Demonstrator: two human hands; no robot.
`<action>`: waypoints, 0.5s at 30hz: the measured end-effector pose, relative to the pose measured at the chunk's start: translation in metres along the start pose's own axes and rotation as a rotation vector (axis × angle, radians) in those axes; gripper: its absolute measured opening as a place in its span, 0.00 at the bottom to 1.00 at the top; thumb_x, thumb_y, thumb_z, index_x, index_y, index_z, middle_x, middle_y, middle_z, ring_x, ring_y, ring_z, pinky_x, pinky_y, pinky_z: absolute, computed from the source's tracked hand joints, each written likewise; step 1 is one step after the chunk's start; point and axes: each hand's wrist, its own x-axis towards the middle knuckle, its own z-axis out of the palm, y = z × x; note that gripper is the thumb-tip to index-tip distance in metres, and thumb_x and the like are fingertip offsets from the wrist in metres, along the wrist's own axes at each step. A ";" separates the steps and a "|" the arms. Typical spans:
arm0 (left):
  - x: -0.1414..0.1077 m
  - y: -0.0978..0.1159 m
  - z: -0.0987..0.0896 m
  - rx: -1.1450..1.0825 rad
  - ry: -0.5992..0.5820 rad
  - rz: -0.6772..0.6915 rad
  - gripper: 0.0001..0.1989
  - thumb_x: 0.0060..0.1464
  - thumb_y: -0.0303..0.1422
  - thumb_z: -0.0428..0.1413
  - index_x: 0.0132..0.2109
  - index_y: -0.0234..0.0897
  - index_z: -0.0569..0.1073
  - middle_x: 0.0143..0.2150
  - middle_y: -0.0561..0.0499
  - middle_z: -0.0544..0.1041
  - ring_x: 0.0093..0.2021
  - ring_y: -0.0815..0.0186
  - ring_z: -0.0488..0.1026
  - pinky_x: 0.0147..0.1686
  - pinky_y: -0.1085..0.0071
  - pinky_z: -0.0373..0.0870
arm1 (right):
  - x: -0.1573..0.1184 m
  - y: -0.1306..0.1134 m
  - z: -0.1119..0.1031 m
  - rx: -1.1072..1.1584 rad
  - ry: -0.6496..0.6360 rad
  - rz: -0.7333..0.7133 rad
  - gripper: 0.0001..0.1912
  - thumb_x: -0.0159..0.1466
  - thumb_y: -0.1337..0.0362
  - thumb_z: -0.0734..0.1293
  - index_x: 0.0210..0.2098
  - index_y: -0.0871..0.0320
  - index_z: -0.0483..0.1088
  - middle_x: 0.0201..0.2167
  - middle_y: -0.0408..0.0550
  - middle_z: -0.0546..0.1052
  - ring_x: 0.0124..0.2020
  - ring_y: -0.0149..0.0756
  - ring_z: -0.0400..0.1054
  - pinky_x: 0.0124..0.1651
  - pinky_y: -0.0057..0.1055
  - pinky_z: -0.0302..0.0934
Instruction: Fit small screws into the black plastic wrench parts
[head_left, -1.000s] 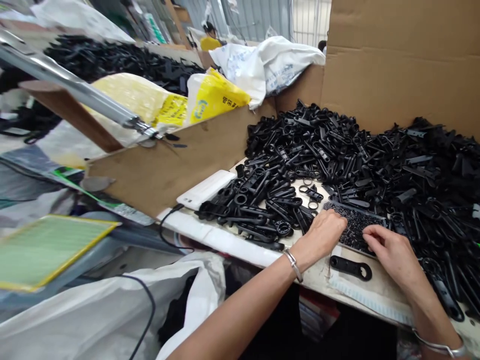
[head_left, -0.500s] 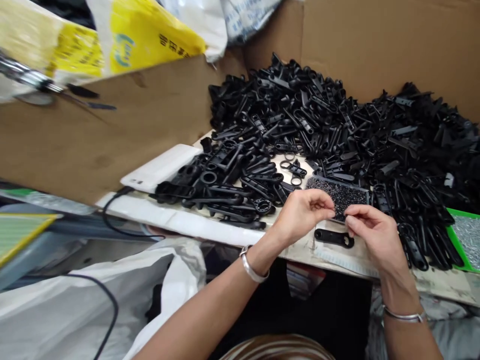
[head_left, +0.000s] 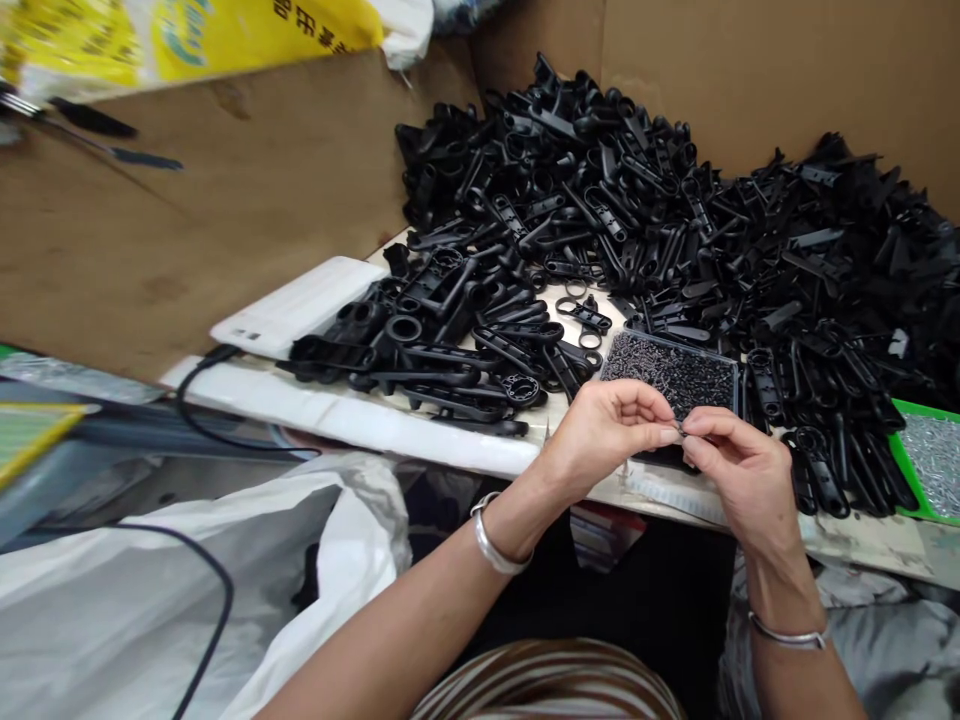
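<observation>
Bench (head_left: 375,435) crowded with black plastic parts (head_left: 607,215) around a clear box (head_left: 682,344)

Cardboard walls (head_left: 750,80) rise beyond the box, with a deep heap of the parts banked in front of them; a cardboard side panel (head_left: 187,220) stands to the box's left. Small dark pieces (head_left: 660,368) fill the box. At its near edge the left hand (head_left: 615,425) and right hand (head_left: 746,465) meet, thumb and finger of each pinched on a tiny piece (head_left: 680,428) too small to identify. They hide much of that edge and most of a black flat part (head_left: 660,457) just in front of it.

More parts crowd the box's right side. Just left of it, on a small bare patch, lies a ring-ended part (head_left: 589,317). Farther left, past a spread of parts, are a white slab (head_left: 300,305) and a black cable (head_left: 199,385). Well to the box's right sits a green tray (head_left: 906,480) of shiny bits. Nearer than the box and to its left, below bench level, a white sack (head_left: 300,570) gapes open.
</observation>
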 end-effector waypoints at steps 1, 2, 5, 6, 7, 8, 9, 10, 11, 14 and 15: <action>0.000 0.000 0.000 -0.003 -0.004 0.000 0.10 0.38 0.26 0.67 0.30 0.29 0.75 0.27 0.52 0.77 0.28 0.73 0.73 0.32 0.76 0.70 | -0.001 0.000 0.000 -0.013 0.003 -0.011 0.02 0.56 0.65 0.72 0.30 0.56 0.76 0.36 0.47 0.76 0.33 0.34 0.71 0.33 0.29 0.69; -0.001 -0.001 0.001 -0.005 -0.007 0.000 0.10 0.38 0.25 0.67 0.30 0.29 0.75 0.27 0.52 0.77 0.28 0.73 0.73 0.32 0.76 0.70 | -0.001 0.000 0.000 -0.028 0.006 -0.026 0.01 0.57 0.66 0.72 0.30 0.56 0.76 0.36 0.47 0.76 0.33 0.34 0.71 0.34 0.29 0.70; -0.002 -0.003 0.001 -0.013 -0.013 -0.005 0.09 0.38 0.25 0.66 0.30 0.29 0.75 0.27 0.53 0.77 0.28 0.73 0.72 0.32 0.76 0.70 | -0.003 -0.001 0.000 -0.086 -0.003 -0.072 0.02 0.58 0.67 0.71 0.31 0.55 0.77 0.36 0.46 0.77 0.36 0.33 0.72 0.36 0.27 0.70; -0.002 -0.004 0.001 -0.015 -0.015 -0.006 0.09 0.38 0.25 0.66 0.30 0.29 0.75 0.28 0.53 0.77 0.28 0.73 0.73 0.32 0.76 0.70 | -0.003 -0.001 0.000 -0.104 -0.011 -0.079 0.02 0.58 0.67 0.71 0.31 0.54 0.77 0.36 0.46 0.77 0.37 0.33 0.72 0.37 0.27 0.70; -0.002 -0.004 0.001 -0.017 -0.015 -0.004 0.09 0.38 0.25 0.66 0.30 0.29 0.75 0.28 0.52 0.77 0.28 0.73 0.73 0.32 0.76 0.70 | -0.004 -0.001 0.000 -0.116 -0.012 -0.080 0.01 0.58 0.67 0.71 0.30 0.54 0.77 0.36 0.46 0.77 0.37 0.34 0.72 0.37 0.26 0.70; -0.002 -0.005 0.001 -0.019 -0.018 -0.001 0.09 0.38 0.25 0.66 0.30 0.30 0.75 0.28 0.52 0.77 0.29 0.73 0.73 0.33 0.76 0.71 | -0.004 -0.002 0.000 -0.124 -0.005 -0.068 0.01 0.58 0.66 0.71 0.30 0.55 0.77 0.36 0.46 0.77 0.36 0.34 0.72 0.35 0.26 0.70; -0.002 -0.005 0.001 -0.020 -0.020 0.003 0.09 0.38 0.25 0.67 0.30 0.30 0.75 0.28 0.53 0.77 0.29 0.73 0.73 0.33 0.76 0.71 | -0.005 -0.002 -0.001 -0.130 0.012 -0.045 0.01 0.57 0.65 0.72 0.30 0.56 0.76 0.35 0.46 0.77 0.33 0.33 0.73 0.33 0.26 0.71; -0.002 -0.006 0.002 -0.017 -0.021 0.008 0.09 0.38 0.25 0.66 0.30 0.30 0.75 0.28 0.53 0.77 0.29 0.73 0.73 0.33 0.76 0.71 | -0.006 -0.003 0.000 -0.140 0.033 -0.017 0.03 0.57 0.64 0.72 0.30 0.56 0.76 0.34 0.46 0.77 0.30 0.32 0.72 0.31 0.26 0.70; -0.003 -0.006 0.002 -0.013 -0.021 0.014 0.09 0.39 0.25 0.66 0.30 0.30 0.75 0.28 0.53 0.77 0.29 0.73 0.73 0.33 0.76 0.71 | -0.008 -0.004 0.000 -0.156 0.052 0.009 0.04 0.57 0.63 0.72 0.31 0.57 0.76 0.31 0.45 0.77 0.26 0.31 0.71 0.28 0.26 0.70; -0.004 -0.008 0.005 0.009 -0.008 0.029 0.07 0.39 0.25 0.65 0.29 0.30 0.75 0.28 0.52 0.77 0.29 0.72 0.73 0.34 0.75 0.72 | -0.013 -0.009 0.000 -0.245 0.072 0.022 0.05 0.59 0.62 0.71 0.32 0.57 0.77 0.26 0.44 0.77 0.21 0.30 0.70 0.26 0.26 0.70; -0.004 -0.009 0.005 0.018 -0.001 0.034 0.07 0.40 0.25 0.65 0.29 0.30 0.75 0.28 0.52 0.77 0.30 0.71 0.73 0.34 0.74 0.72 | -0.015 -0.011 0.001 -0.281 0.068 0.005 0.05 0.60 0.62 0.70 0.33 0.57 0.77 0.25 0.44 0.77 0.22 0.31 0.71 0.27 0.27 0.71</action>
